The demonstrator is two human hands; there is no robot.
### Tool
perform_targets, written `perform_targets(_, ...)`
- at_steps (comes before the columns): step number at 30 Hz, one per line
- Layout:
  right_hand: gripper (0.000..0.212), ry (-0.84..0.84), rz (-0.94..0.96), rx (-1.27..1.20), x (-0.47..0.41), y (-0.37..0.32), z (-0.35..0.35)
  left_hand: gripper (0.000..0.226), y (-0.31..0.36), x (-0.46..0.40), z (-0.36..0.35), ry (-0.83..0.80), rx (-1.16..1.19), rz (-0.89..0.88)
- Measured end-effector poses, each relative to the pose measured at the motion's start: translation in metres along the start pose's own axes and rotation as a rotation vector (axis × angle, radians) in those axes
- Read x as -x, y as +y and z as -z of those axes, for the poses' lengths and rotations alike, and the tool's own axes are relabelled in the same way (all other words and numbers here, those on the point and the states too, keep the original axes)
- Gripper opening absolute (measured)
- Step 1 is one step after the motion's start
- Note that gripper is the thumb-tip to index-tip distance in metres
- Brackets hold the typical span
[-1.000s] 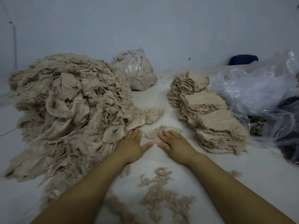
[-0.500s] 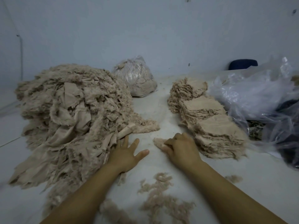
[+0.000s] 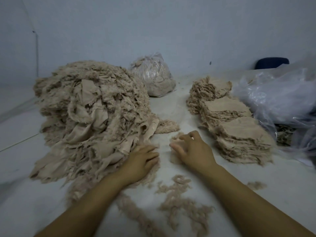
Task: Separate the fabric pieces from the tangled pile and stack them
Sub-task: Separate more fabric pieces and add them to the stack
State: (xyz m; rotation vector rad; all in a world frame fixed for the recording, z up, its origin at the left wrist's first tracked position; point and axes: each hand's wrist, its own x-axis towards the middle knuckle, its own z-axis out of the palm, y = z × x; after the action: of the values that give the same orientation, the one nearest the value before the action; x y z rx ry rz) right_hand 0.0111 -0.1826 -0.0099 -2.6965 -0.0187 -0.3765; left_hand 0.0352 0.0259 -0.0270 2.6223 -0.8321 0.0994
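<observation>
Beside the tangled pile (image 3: 95,117), the right hand (image 3: 193,151) pinches a fabric piece (image 3: 176,142); the nearest stack (image 3: 242,141) lies at three o'clock, left hand (image 3: 142,159) flat.

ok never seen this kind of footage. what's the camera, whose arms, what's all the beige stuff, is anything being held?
There is no robot here. One wide-angle camera sits on a person's head and looks forward and down, so the two bare arms are the wearer's own.

On the pale surface, the big tangled pile of beige fabric lies on the left. Three neat stacks of sorted pieces stand in a row on the right. A tied bag of scraps sits at the back, loose clear plastic lies far right, and fluff is scattered in front.

The left hand rests at the pile's edge, fingers bent; motion blur hides whether it grips anything. The right hand has its fingers curled on a small fabric piece between pile and stacks.
</observation>
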Motion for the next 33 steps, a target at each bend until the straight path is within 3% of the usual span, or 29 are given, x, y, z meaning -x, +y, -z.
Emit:
perform_targets(1, 0.041, 0.035, 0.023, -0.037, 0.002, -0.008, 0.002, 0.036, 0.006, -0.005, -0.003, 0.062, 0.111, 0.022)
perform_targets(2, 0.042, -0.006, 0.021, -0.082, 0.003, -0.016, 0.002, 0.034, 0.01, -0.012, -0.004, 0.124, 0.233, 0.081)
perform_targets(5, 0.052, -0.277, -0.029, -0.099, 0.004, -0.033, -0.001, 0.017, 0.017, -0.029, 0.0, 0.233, 0.716, 0.432)
perform_targets(7, 0.045, -0.33, -0.027, -0.054, 0.0, -0.039, -0.002, 0.019, 0.018, -0.033, 0.0, 0.253, 0.932, 0.552)
perform_targets(11, 0.026, -0.264, 0.028, -0.31, -0.004, -0.043, -0.004, 0.007, 0.016, -0.032, 0.0, 0.396, 0.816, 0.52)
perform_targets(13, 0.022, -0.182, 0.072, -0.481, -0.002, -0.044, -0.006, 0.023, 0.015, -0.034, 0.005, 0.346, 0.83, 0.525)
perform_targets(15, 0.022, -0.154, 0.043, -0.683, -0.001, -0.045, -0.01, 0.03, 0.014, -0.037, 0.009, 0.212, 0.947, 0.529)
perform_targets(17, 0.02, -0.159, -0.048, -0.879, 0.001, -0.046, -0.015, 0.019, 0.019, -0.038, 0.01, 0.13, 1.164, 0.51)
perform_targets(21, 0.02, -0.157, -0.242, -1.05, 0.002, -0.045, -0.023, 0.012, 0.029, -0.041, 0.001, 0.327, 1.435, 0.456)
perform_targets(25, 0.007, -0.208, -0.242, -1.133, 0.001, -0.04, -0.02, 0.016, 0.027, -0.046, 0.0, 0.542, 1.337, 0.404)
perform_targets(27, 0.012, -0.213, -0.217, -1.164, 0.0, -0.037, -0.017, 0.017, 0.025, -0.044, 0.0, 0.451, 1.25, 0.223)
perform_targets(29, 0.009, -0.221, -0.186, -1.185, -0.001, -0.036, -0.017, 0.02, 0.024, -0.042, -0.004, 0.242, 1.135, 0.07)
perform_targets(33, 0.011, -0.198, -0.178, -1.178, -0.002, -0.035, -0.015, 0.027, 0.024, -0.041, -0.002, 0.22, 1.064, 0.079)
